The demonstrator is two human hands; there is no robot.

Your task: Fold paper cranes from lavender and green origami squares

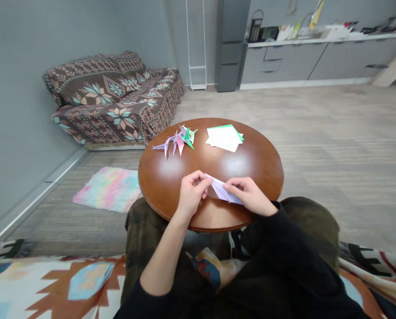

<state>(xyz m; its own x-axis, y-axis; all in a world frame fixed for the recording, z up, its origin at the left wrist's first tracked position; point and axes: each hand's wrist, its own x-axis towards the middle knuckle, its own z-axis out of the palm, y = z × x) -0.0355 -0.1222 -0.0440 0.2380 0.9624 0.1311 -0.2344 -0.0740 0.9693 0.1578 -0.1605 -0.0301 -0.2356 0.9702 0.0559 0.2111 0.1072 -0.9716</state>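
A folded piece of lilac origami paper (pixel 219 190) is held between my two hands, above the near part of the round brown table (pixel 198 168). My left hand (pixel 194 190) pinches its upper left tip between thumb and fingers. With the thumb on top, my right hand (pixel 246 192) grips the wider right end and covers part of it. Creases run lengthwise along the paper. Farther back on the left of the table stand several folded paper cranes (pixel 179 141) in lilac, pink and green, close together.
Loose square sheets of paper (pixel 225 136), white with a green edge showing, lie at the back right of the table. My knees flank the table's near side. A patterned sofa (pixel 118 97) and a pastel rug (pixel 108 188) are to the left; a kitchen counter (pixel 317 42) runs along the back.
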